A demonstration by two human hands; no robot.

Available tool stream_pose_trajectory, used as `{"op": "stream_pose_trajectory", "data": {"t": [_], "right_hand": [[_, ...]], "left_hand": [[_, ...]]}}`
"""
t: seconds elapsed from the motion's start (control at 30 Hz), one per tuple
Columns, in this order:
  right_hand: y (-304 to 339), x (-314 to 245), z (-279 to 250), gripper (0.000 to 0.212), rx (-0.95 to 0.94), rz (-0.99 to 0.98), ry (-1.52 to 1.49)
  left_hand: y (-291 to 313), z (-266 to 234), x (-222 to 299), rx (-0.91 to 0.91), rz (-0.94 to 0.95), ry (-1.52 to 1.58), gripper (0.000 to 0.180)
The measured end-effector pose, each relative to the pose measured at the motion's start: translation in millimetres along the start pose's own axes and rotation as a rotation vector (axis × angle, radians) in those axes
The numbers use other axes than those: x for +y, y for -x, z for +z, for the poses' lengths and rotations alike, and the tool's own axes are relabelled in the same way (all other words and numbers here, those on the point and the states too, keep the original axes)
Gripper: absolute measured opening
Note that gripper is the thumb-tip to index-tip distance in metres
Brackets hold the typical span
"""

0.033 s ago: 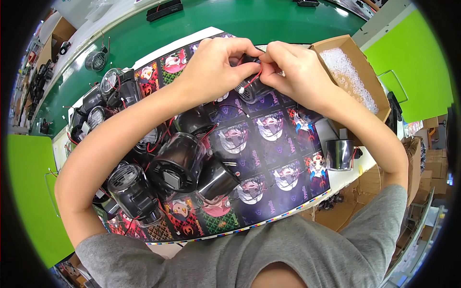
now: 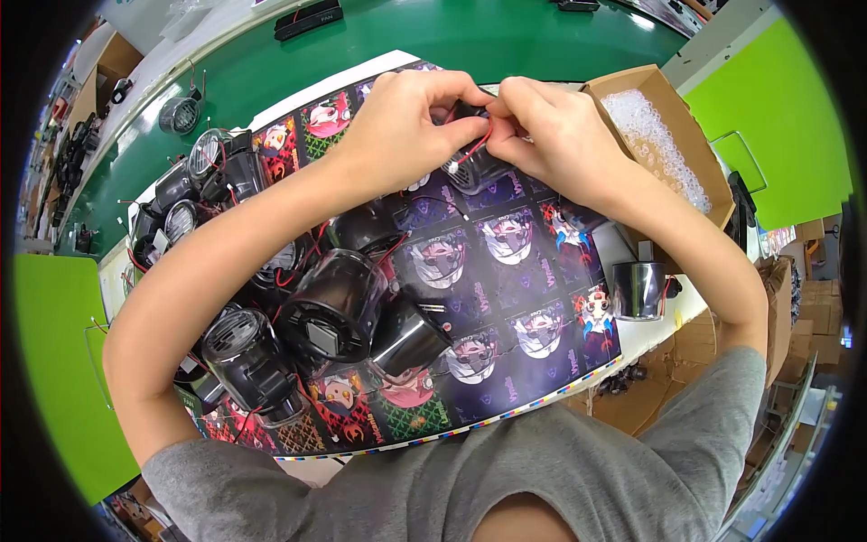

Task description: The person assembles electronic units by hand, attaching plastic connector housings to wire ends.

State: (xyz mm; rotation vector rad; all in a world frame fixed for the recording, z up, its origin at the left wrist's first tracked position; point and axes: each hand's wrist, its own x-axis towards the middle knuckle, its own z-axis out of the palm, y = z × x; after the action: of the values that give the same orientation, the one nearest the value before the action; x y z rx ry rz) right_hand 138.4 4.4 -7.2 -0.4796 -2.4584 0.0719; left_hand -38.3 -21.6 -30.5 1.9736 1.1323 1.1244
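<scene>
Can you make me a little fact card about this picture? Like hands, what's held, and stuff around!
Left hand: fingers curled around the top of a black part
Right hand: fingertips pinched together beside a red wire; exact grip hidden
Underneath: printed sheet with cartoon pictures
Left side: pile of black parts with wires
Right side: one shiny black cup shape; open cardboard box holding small clear bits
Beyond: green table

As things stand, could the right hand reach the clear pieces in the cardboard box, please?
Probably yes: the cardboard box is open beside the right hand, leaving the clear pieces exposed, though that hand seems occupied at the dark housing.
</scene>
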Motion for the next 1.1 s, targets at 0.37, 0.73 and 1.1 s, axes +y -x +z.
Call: {"op": "stream_pose_trajectory", "data": {"t": [0.37, 0.73, 1.1], "right_hand": [[-1, -2, 3, 0.015, -0.021, 0.465, -0.345], [3, 0, 2, 0.014, -0.063, 0.401, -0.447], [4, 0, 2, 0.013, -0.094, 0.464, -0.495]], "left_hand": [[3, 5, -5, 0.122, 0.07, -0.044, 0.017], [1, -5, 6, -0.089, -0.146, 0.375, 0.017], [-3, -9, 1, -0.15, -0.166, 0.458, 0.018]]}}
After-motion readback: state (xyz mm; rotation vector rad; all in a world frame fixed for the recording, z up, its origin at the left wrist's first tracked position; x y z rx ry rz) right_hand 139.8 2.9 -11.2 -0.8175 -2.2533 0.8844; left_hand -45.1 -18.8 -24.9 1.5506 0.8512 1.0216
